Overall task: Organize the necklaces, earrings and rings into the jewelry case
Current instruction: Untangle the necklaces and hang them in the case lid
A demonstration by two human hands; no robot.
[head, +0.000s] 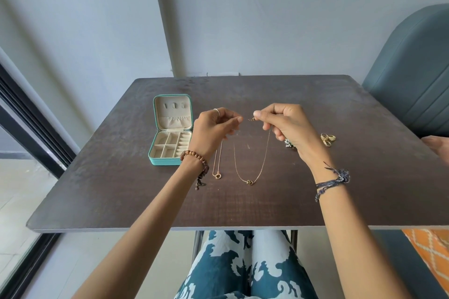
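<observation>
1. While two necklaces show, the knot necklace (249, 181) hangs over the table (340, 177), each end pinched by the left hand (213, 130) and right hand (283, 124).
2. One ring-pendant necklace (217, 175) lies beside the single open jewelry case (170, 138).
3. Several gold rings (328, 139) cluster right; the right hand partly hides beaded earrings (288, 143).

You will find no text, label, brand, number or sign to read here, neither on the jewelry case (170, 128) nor anywhere on the tabletop (315, 109).
</observation>
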